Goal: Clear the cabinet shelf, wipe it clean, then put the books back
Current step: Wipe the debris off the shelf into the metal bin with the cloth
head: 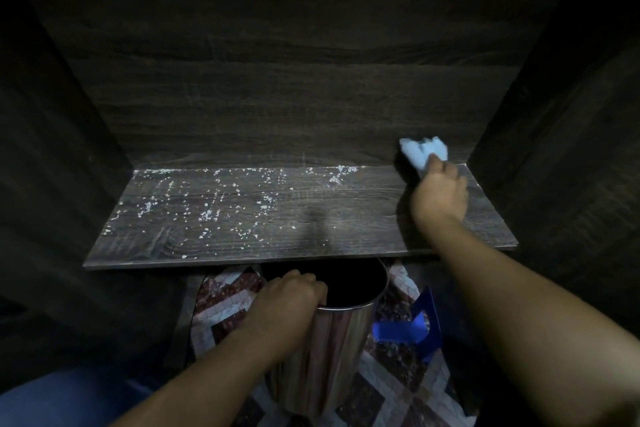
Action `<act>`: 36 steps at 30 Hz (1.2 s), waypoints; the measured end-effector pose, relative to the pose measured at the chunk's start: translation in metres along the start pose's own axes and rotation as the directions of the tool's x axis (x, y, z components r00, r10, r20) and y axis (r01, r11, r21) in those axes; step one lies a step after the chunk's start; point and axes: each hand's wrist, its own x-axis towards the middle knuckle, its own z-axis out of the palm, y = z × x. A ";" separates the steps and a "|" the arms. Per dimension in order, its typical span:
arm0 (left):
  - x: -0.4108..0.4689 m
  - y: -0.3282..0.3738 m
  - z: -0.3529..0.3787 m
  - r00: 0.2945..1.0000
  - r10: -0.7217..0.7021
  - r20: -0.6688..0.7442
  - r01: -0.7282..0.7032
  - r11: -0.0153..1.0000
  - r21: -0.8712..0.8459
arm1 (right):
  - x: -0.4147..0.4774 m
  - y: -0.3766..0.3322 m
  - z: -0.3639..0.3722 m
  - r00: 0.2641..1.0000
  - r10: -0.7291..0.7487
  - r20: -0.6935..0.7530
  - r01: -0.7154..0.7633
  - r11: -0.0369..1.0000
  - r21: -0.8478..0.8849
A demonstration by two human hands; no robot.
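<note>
The dark wooden cabinet shelf (pixel 311 232) holds no books; white crumbs (pixel 207 211) are scattered over its left and middle parts. My right hand (pixel 440 194) grips a light blue cloth (pixel 424 151) at the shelf's back right corner, against the back wall. My left hand (pixel 291 298) grips the rim of a shiny metal bin (pixel 332 343), held just below the shelf's front edge. No books are in view.
A blue dustpan-like object (pixel 412 326) lies on the patterned tile floor (pixel 221 305) right of the bin. Dark cabinet side walls (pixel 62 149) close in the shelf on both sides. Blue fabric (pixel 52 402) shows at the bottom left.
</note>
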 end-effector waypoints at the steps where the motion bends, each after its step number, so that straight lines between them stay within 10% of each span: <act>1: 0.001 -0.001 0.000 1.000 0.001 0.004 -0.001 1.000 -0.002 | 0.006 0.000 0.003 0.998 0.036 0.056 -0.037 0.999 0.014; 7: 0.003 -0.002 0.002 1.000 -0.009 0.005 0.009 1.000 0.017 | 0.011 -0.025 0.014 0.951 0.049 0.306 -0.068 0.996 0.052; 20: 0.002 0.003 0.001 0.999 -0.020 0.029 0.019 0.999 0.025 | -0.006 -0.069 0.022 0.788 -0.444 0.427 0.352 0.893 0.279; 25: 0.000 0.002 -0.002 0.999 -0.034 0.019 0.033 0.999 0.016 | 0.002 -0.057 0.017 0.850 -0.524 0.058 0.487 0.823 0.292; 30: -0.001 0.002 -0.002 0.999 -0.044 0.007 0.044 0.999 0.021 | 0.009 -0.060 0.027 0.637 -0.708 -0.306 0.734 0.678 -0.038; 33: -0.003 0.002 -0.001 0.999 -0.044 0.011 0.044 0.999 0.008 | 0.016 -0.068 0.032 0.526 -0.788 -0.319 0.778 0.598 -0.193; 36: -0.005 0.000 0.002 0.998 -0.049 0.028 0.049 0.999 0.003 | 0.023 -0.079 0.034 0.580 -0.792 -0.191 0.760 0.611 -0.224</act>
